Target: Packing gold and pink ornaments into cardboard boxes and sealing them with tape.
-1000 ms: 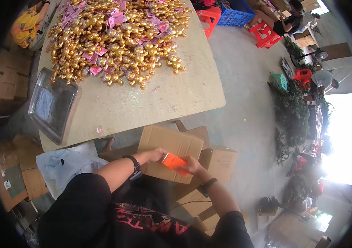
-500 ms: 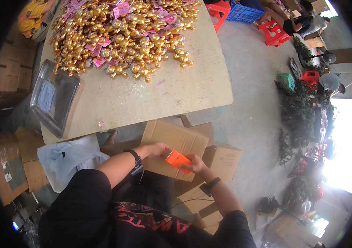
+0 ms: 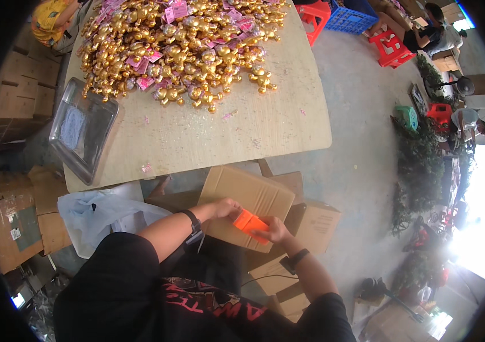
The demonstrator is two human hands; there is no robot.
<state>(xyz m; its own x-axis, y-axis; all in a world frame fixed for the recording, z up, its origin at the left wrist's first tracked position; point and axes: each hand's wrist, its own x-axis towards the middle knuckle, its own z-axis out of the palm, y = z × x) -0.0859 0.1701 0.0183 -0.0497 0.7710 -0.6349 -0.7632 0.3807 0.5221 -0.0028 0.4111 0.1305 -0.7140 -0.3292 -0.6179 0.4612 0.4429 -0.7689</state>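
Observation:
Between my hands, above the big cardboard carton [image 3: 237,191], is a small orange box [image 3: 246,220]. My left hand [image 3: 226,208] is closed at the box's upper left end, its fingertips partly hidden. At the other end my right hand [image 3: 273,230] grips the box, thumb and fingers on its sides. The box is tilted, running from upper left down to the right. An orange flap or panel seems to stand out near its middle, too small to make out clearly.
Beyond the carton stands a table [image 3: 208,139] with a heap of shiny gold figures [image 3: 180,51] bearing pink tags. A metal tray [image 3: 83,134] lies at its left edge. A white plastic bag [image 3: 91,214] is at my left. Another open carton [image 3: 319,225] stands right.
The view has shifted slightly, so the surroundings sit a little further right. Both hands still hold the orange box, whose upper left end now shows more orange and less white.

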